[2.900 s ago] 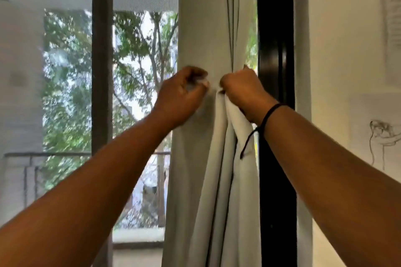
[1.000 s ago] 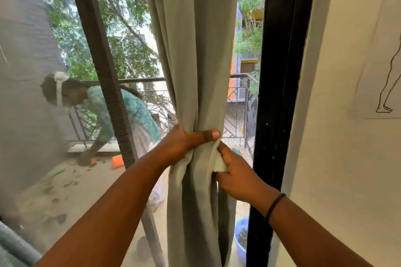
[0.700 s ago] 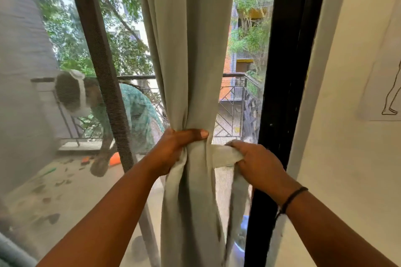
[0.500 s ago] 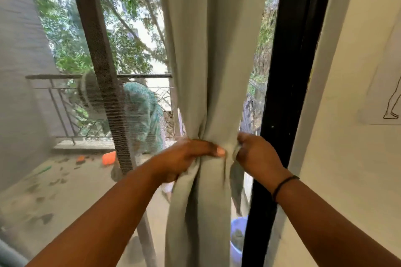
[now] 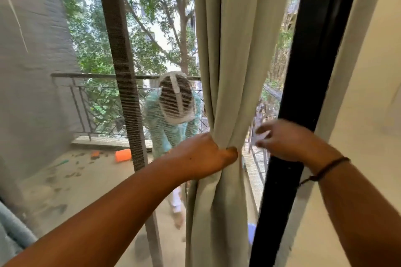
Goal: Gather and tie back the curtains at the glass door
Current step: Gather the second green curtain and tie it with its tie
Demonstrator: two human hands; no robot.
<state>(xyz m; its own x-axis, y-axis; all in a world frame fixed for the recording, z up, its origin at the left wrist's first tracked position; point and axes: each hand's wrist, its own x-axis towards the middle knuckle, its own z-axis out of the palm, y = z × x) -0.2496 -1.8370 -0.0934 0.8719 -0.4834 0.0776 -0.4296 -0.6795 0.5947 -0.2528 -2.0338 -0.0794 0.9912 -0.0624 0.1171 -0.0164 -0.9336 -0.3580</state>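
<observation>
A: Where are the hands, measured from the curtain (image 5: 230, 76)?
B: The left hand (image 5: 201, 156) grips its gathered waist. The right hand (image 5: 288, 141), blurred, hangs just right of it, in front of the black door frame (image 5: 303, 84).
A: And behind?
B: A person (image 5: 171, 119) bends on the balcony, left of the curtain.

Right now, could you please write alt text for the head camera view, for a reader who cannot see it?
A person's left hand grips a gathered pale green curtain at a glass door, while the right hand, blurred, is beside it near the black door frame. Through the glass, another person bends over on a balcony.
</observation>
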